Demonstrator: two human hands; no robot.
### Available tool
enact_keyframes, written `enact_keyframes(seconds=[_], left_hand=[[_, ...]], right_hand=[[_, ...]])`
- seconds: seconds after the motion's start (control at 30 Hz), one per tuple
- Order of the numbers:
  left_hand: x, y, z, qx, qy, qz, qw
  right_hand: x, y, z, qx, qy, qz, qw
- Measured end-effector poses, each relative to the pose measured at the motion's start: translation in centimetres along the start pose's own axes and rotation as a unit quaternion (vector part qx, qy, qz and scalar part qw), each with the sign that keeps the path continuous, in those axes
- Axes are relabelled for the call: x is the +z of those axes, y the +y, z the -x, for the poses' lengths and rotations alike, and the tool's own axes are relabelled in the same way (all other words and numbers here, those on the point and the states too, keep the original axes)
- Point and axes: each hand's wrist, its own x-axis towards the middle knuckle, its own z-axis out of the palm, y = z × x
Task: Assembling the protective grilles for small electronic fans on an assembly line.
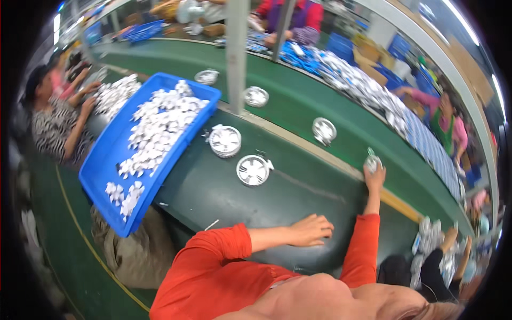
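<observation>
My right hand (pixel 375 176) reaches out to the belt's near edge, its fingers closed around a small fan part (pixel 372 161), a pale round piece mostly covered by the fingers. My left hand (pixel 312 230) rests on the dark green worktable (pixel 304 197), fingers loosely stretched and holding nothing. Farther left on the table lie a round fan part with white blades (pixel 253 170) and a second, apparently stacked, fan part (pixel 225 141). A blue tray (pixel 146 205) at the left holds a heap of white fan blades (pixel 160 125).
Beyond the table runs a green conveyor belt (pixel 288 109) carrying several fan parts (pixel 324 131). A metal post (pixel 236 58) rises at the table's far edge. People work at the left (pixel 61 117), across the belt, and close on my right, beside stacked round parts (pixel 426 240).
</observation>
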Motion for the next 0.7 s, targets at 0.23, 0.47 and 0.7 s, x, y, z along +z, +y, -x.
enact_keyframes(seconds=[0.23,0.47,0.7], left_hand=[[-0.6,-0.2,0.3,-0.043,0.015,0.09,0.995],[-0.5,-0.8,0.2,-0.053,0.033,0.102,0.993],[-0.3,-0.7,0.0,-0.053,0.033,0.118,0.991]], right_hand=[[2.1,-1.9,-0.8,0.062,0.017,0.016,0.998],[3.7,-14.8,-3.0,-0.125,-0.002,-0.16,0.979],[7.5,-18.6,-2.6,-0.159,-0.072,-0.11,0.979]])
